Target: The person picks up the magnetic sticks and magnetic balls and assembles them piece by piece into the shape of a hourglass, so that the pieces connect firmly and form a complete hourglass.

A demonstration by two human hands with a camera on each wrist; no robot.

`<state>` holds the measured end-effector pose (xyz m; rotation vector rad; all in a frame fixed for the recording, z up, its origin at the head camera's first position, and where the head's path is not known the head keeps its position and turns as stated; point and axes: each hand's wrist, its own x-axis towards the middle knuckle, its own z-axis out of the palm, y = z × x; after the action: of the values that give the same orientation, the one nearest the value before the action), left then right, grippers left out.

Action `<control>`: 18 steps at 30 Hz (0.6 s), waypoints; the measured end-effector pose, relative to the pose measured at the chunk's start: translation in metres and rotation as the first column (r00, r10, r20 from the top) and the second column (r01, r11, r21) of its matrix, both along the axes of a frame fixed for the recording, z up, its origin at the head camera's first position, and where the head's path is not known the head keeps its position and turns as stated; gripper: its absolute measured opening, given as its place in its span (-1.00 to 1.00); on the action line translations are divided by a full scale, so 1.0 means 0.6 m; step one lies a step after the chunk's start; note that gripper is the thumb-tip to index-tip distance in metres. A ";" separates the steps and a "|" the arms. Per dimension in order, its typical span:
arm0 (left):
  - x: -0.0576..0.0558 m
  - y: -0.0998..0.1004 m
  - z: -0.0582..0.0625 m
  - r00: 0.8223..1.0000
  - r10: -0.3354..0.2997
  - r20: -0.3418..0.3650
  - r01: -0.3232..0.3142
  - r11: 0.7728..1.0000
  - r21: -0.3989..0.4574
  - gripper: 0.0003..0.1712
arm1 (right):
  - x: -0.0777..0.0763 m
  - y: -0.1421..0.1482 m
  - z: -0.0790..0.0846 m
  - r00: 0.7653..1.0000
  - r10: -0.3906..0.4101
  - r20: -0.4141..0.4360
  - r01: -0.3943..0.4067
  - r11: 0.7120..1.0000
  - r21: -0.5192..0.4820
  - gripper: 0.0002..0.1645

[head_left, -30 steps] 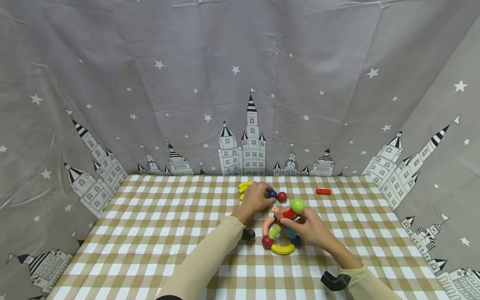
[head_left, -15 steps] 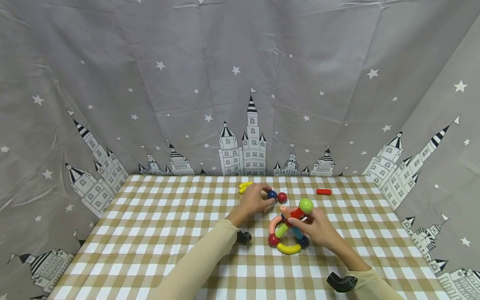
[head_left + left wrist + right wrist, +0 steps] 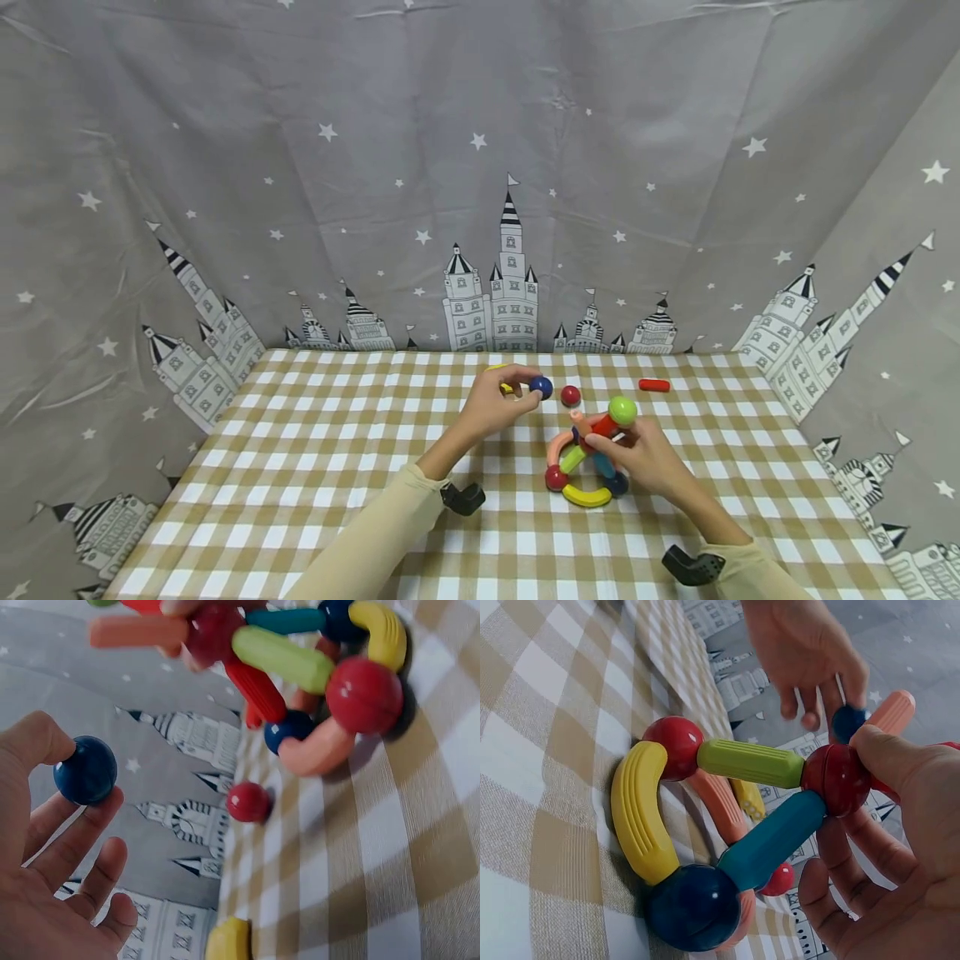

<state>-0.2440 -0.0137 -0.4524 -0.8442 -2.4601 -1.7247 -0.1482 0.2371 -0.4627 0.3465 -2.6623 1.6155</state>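
My left hand (image 3: 491,406) pinches a blue ball (image 3: 87,771) between thumb and fingertips, raised above the cloth. To its right, my right hand (image 3: 651,454) grips the top of a built frame of balls and rods. The red ball (image 3: 835,780) at the frame's top sits under the right thumb. From it run a lime rod (image 3: 750,763), a teal rod (image 3: 772,838) and a salmon rod (image 3: 139,631). A red rod there carries a green ball (image 3: 622,411). Lower down, a curved yellow piece (image 3: 587,497) joins a red ball (image 3: 364,695) and a dark blue ball (image 3: 693,907).
A loose red ball (image 3: 570,396) lies behind the frame. Farther right on the cloth is a red rod (image 3: 654,385). Yellow pieces (image 3: 498,367) lie behind the left hand, partly hidden. A grey printed curtain (image 3: 375,208) rises at the table's back edge.
My left hand has picked up the blue ball from beside the loose red ball and drawn it slightly left. The frame in my right hand has shifted to the right.
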 end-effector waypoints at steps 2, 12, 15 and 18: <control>0.009 -0.001 0.008 1.000 -0.018 -0.002 0.019 1.000 0.018 -0.72 | 0.001 0.001 0.002 1.000 -0.024 0.017 0.024 1.000 0.004 -0.67; 0.044 0.014 0.038 0.995 -0.087 -0.038 0.087 0.996 -0.013 -0.66 | 0.013 0.015 -0.002 0.998 -0.056 0.041 0.058 0.998 -0.030 -0.66; 0.052 0.022 0.046 0.991 -0.113 -0.070 0.111 0.993 -0.035 -0.64 | 0.017 0.020 0.000 0.996 -0.072 0.048 0.074 0.997 -0.036 -0.64; 0.057 0.031 0.053 0.985 -0.132 -0.107 0.128 0.991 -0.051 -0.64 | 0.018 0.023 0.001 0.998 -0.062 0.028 0.063 0.997 -0.051 -0.65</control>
<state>-0.2099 0.0051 -0.4209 -1.0961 -2.4292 -1.6186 -0.1374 0.2506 -0.4621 0.2401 -2.6157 1.6786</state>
